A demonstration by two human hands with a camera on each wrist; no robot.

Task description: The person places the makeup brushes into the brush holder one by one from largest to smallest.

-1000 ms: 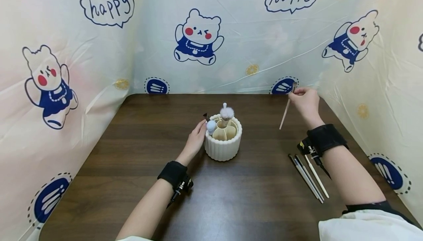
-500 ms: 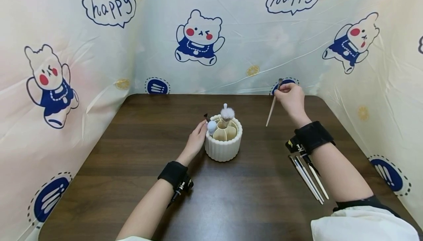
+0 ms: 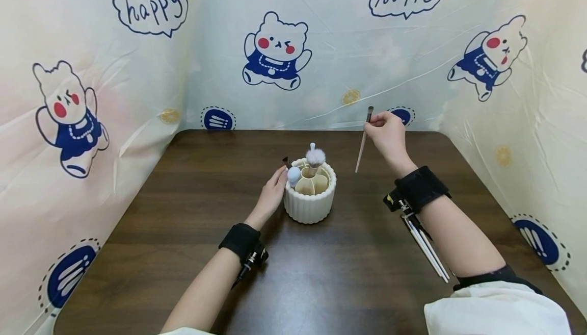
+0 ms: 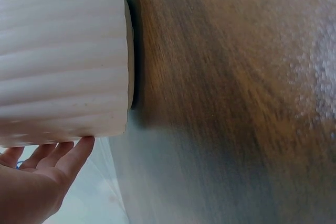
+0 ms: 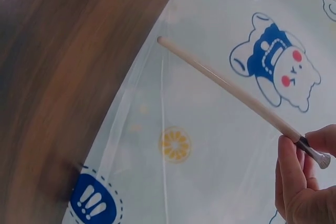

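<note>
A white ribbed round holder (image 3: 310,207) with inner compartments stands upright on the table. My left hand (image 3: 269,192) touches its left side with extended fingers; the left wrist view shows the fingertips (image 4: 84,144) against the ribbed wall (image 4: 63,61). Thumb and fingers of my right hand (image 3: 389,135) pinch a makeup brush (image 3: 361,150) near its bristle end, in the air to the right of the holder. Its pale handle (image 5: 226,85) points down, bristles up. From the holder rise a fluffy white brush (image 3: 315,158), a dark-tipped brush (image 3: 286,162) and a pale blue rounded top (image 3: 293,176).
Several slim brushes (image 3: 426,253) lie on the brown wooden table (image 3: 183,202) at the right, partly under my right forearm. A patterned curtain (image 3: 321,54) encloses the table's back and sides. Black straps with cameras circle both wrists.
My right hand has moved left toward the holder with the makeup brush, which hangs somewhat more upright. The left hand and the holder stay where they were.
</note>
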